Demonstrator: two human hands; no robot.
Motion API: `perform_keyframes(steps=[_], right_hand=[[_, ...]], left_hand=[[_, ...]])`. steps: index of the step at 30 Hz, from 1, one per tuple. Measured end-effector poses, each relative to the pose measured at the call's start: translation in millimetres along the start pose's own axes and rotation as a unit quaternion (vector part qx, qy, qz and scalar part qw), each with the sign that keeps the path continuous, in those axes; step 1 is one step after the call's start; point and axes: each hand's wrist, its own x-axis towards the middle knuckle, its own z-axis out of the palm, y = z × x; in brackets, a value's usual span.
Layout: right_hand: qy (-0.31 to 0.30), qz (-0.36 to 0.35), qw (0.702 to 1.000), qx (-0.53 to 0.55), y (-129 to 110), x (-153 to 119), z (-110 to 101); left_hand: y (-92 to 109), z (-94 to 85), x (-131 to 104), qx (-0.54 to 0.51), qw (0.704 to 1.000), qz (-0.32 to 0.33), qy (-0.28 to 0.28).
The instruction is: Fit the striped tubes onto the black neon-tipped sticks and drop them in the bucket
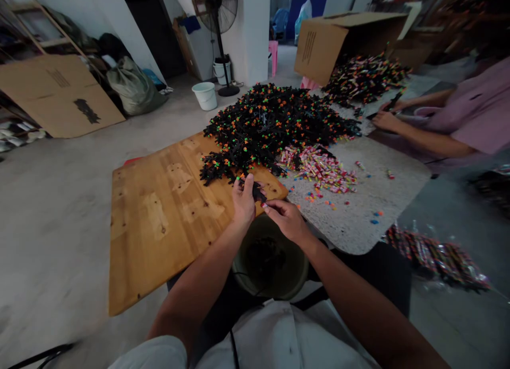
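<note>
In our left hand [244,199] we hold one black piece [258,192], with the fingers closed around it and the thumb lying along its side. Our right hand [289,218] is brought close to it, and its fingertips pinch a small pink-and-white part [264,204] at the lower end of this black piece; the part is too small for us to tell its exact form. Both hands are above the near edge of the wooden table [159,215], by its right corner. Just below them, between our legs, there is a bucket [295,284], and dark pieces [265,254] lie inside it. In front of our hands rises a big heap of black pieces [263,119] with orange and green tips, spread partly over the wooden surface and partly over the speckled grey table [350,231] which stands beside it. On the grey surface, near this heap, lie many small pink and yellow tubes [322,169], and some little orange and blue bits [374,217] are scattered around. Farther to the right, a co-worker in a pink shirt [488,106] holds a dark object [392,103], near a cardboard box [319,44] with another colourful heap [362,79] at its opening.
</note>
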Motion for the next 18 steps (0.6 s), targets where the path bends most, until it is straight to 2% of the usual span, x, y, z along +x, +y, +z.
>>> perform_keyframes(steps=[5,7,11,15,18], right_hand=[[0.043,-0.081,0.993,-0.074,-6.9,-5.0,2.6],[0.070,-0.091,0.990,-0.085,-6.6,-7.8,7.3],[0.110,-0.071,0.987,-0.090,-3.9,-14.3,17.2],[0.120,-0.059,0.988,-0.081,-0.9,-19.0,19.0],[0.084,0.024,0.995,-0.042,3.8,-21.3,16.8]], left_hand=[[4.8,0.8,-2.8,0.019,1.000,0.018,0.005],[6.8,2.4,-5.2,0.032,0.999,0.030,0.002],[6.5,5.9,-10.3,0.062,0.997,0.041,0.023],[-1.8,5.8,-12.3,0.067,0.996,0.025,0.057],[-11.5,2.3,-12.2,0.068,0.995,-0.019,0.068]])
